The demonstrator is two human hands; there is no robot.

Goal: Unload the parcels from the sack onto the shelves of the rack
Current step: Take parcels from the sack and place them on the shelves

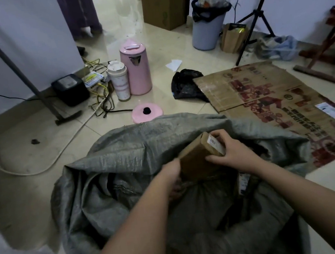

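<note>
both hands, left hand (172, 172) and right hand (232, 152), clasp opposite ends of rigid, apparently light brown parcel (198, 159) above limp sack (113, 176).

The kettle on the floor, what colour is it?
The kettle is pink, seen clearly in the head view.

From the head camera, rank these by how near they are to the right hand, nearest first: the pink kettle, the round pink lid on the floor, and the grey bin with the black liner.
From the right hand:
1. Round pink lid, on the floor just beyond the sack's far edge, to the left.
2. Pink kettle, standing farther back, left of centre.
3. Grey bin, farthest, against the back wall, slightly right.
</note>
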